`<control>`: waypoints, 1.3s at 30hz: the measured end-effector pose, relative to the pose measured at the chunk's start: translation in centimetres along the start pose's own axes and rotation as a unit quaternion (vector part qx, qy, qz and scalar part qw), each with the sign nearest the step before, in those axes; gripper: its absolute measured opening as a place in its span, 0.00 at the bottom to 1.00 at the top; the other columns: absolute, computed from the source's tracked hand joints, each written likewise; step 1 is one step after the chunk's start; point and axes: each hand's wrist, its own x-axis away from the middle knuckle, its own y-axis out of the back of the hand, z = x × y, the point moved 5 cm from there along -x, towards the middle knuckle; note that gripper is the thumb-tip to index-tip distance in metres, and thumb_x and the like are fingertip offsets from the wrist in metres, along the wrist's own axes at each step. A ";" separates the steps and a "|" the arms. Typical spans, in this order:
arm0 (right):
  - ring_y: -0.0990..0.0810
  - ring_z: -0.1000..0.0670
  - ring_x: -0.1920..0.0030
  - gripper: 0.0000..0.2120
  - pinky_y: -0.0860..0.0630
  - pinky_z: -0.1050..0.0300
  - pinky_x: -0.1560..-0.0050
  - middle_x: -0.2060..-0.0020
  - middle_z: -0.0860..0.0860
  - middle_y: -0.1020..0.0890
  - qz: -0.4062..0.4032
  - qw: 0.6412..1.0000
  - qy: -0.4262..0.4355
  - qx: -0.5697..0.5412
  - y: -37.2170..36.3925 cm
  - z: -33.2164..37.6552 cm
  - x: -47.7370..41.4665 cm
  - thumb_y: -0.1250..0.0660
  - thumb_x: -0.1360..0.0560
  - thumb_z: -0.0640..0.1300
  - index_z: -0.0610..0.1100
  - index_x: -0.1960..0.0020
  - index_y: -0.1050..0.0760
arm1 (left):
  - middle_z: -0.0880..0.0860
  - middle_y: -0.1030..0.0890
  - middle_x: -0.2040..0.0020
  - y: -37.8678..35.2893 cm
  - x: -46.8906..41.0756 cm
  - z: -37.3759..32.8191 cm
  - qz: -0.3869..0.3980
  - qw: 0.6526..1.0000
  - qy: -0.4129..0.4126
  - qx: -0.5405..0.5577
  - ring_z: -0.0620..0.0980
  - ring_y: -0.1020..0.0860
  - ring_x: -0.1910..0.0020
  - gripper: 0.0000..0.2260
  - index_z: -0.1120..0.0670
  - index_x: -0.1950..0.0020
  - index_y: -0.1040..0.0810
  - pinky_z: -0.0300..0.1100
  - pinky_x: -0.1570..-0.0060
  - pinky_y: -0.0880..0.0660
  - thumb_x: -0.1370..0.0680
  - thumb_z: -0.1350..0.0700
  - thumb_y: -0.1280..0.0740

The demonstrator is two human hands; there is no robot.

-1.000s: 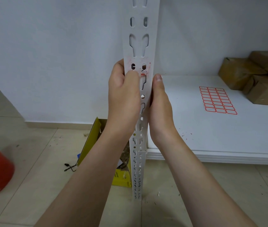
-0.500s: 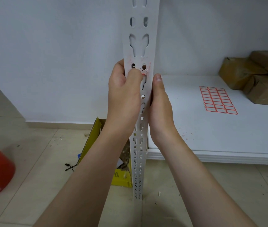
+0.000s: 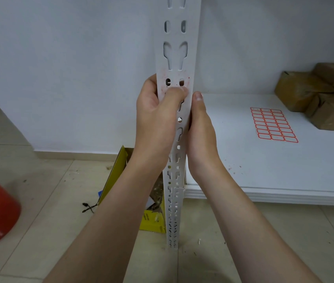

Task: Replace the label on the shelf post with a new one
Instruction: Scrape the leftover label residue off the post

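While the left hand pinches the shelf post, the right hand grips its edge.

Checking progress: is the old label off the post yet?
Mostly off: the post shows only reddish smears around two slots. The left hand covers the spot below; cannot tell there.

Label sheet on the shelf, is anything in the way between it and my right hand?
Nothing visible. Only bare white shelf lies between the right hand at the post and the label sheet; the brown parcels sit beyond it.
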 end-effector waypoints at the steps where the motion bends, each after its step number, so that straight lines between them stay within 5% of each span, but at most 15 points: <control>1: 0.23 0.52 0.25 0.42 0.30 0.42 0.21 0.27 0.53 0.19 0.001 1.000 0.002 -0.002 0.0 0.0 0.0 0.42 0.30 0.75 0.54 0.23 0.25 | 0.54 0.16 0.53 0.0 0.0 0.1 -0.004 1.000 0.002 0.006 0.53 0.15 0.53 0.11 0.59 0.43 0.22 0.48 0.50 0.17 0.24 0.60 0.33; 4: 0.22 0.52 0.27 0.38 0.30 0.44 0.21 0.29 0.53 0.18 0.007 1.000 0.004 -0.007 0.1 0.0 0.1 0.43 0.26 0.73 0.54 0.24 0.24 | 0.55 0.16 0.53 0.0 0.0 0.0 -0.003 1.000 0.004 0.006 0.54 0.16 0.52 0.09 0.59 0.43 0.22 0.52 0.48 0.17 0.23 0.60 0.33; 7: 0.23 0.52 0.25 0.44 0.31 0.43 0.21 0.27 0.53 0.19 0.001 1.000 0.007 -0.002 0.1 0.0 0.1 0.43 0.31 0.76 0.54 0.23 0.25 | 0.56 0.19 0.54 -0.1 -0.2 -0.1 0.006 1.000 0.012 -0.008 0.56 0.19 0.54 0.08 0.57 0.47 0.22 0.56 0.48 0.18 0.25 0.58 0.34; 16: 0.23 0.51 0.25 0.41 0.30 0.42 0.21 0.27 0.52 0.19 0.001 1.000 -0.006 0.009 0.1 0.0 0.1 0.44 0.28 0.74 0.54 0.23 0.25 | 0.56 0.24 0.59 -0.3 -0.3 -0.2 0.012 1.000 0.016 -0.019 0.53 0.23 0.60 0.03 0.56 0.55 0.25 0.49 0.58 0.23 0.27 0.58 0.37; 24: 0.22 0.52 0.26 0.39 0.31 0.44 0.20 0.28 0.52 0.18 0.006 1.000 0.007 0.000 0.1 0.0 -0.1 0.45 0.25 0.71 0.51 0.23 0.24 | 0.55 0.21 0.58 -0.2 -0.5 0.1 0.016 0.999 -0.011 -0.030 0.51 0.20 0.59 0.05 0.59 0.49 0.24 0.44 0.58 0.21 0.23 0.61 0.37; 28: 0.27 0.52 0.22 0.49 0.34 0.42 0.19 0.24 0.53 0.23 -0.002 1.000 0.007 0.008 0.1 -0.1 -0.2 0.44 0.34 0.77 0.53 0.20 0.28 | 0.50 0.23 0.62 -0.3 -0.3 -0.3 0.015 0.999 -0.019 -0.037 0.46 0.22 0.65 0.03 0.58 0.52 0.26 0.38 0.63 0.24 0.20 0.63 0.38; 35: 0.27 0.53 0.22 0.50 0.33 0.42 0.19 0.23 0.54 0.23 -0.004 1.000 0.005 0.018 0.2 -0.2 -0.3 0.44 0.36 0.78 0.54 0.21 0.27 | 0.44 0.30 0.70 -0.8 -0.4 -0.7 -0.011 0.998 -0.018 -0.053 0.45 0.28 0.70 0.06 0.49 0.63 0.31 0.41 0.67 0.29 0.27 0.55 0.37; 39: 0.26 0.54 0.23 0.49 0.32 0.43 0.20 0.24 0.54 0.22 -0.002 1.000 -0.003 0.020 0.2 -0.3 -0.3 0.44 0.37 0.78 0.55 0.22 0.26 | 0.42 0.30 0.70 -0.7 -0.4 -0.5 -0.008 0.997 -0.035 -0.068 0.43 0.29 0.71 0.11 0.49 0.63 0.32 0.38 0.66 0.30 0.23 0.60 0.37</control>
